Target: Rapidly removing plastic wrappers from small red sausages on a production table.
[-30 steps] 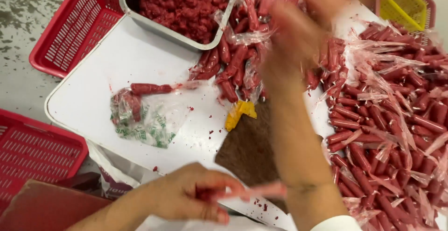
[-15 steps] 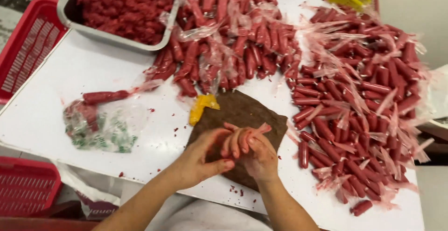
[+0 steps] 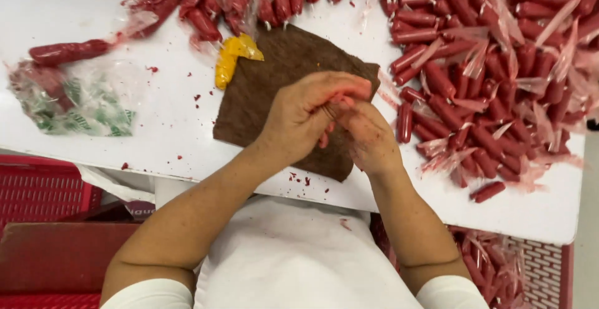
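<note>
Both hands are meeting over the brown cloth (image 3: 274, 90) lying on the white surface (image 3: 125, 153). The left hand (image 3: 306, 112) and right hand (image 3: 371, 137) are pressing together, grips clamped on a small pinkish-red sausage (image 3: 337, 101) (mostly hidden by the fingers). A large pile of wrapped red sausages (image 3: 493, 78) is lying just right of the cloth. A yellow scrap (image 3: 231, 56) is touching the cloth's upper left edge. A clear plastic bag (image 3: 75, 106) is lying well apart at left.
</note>
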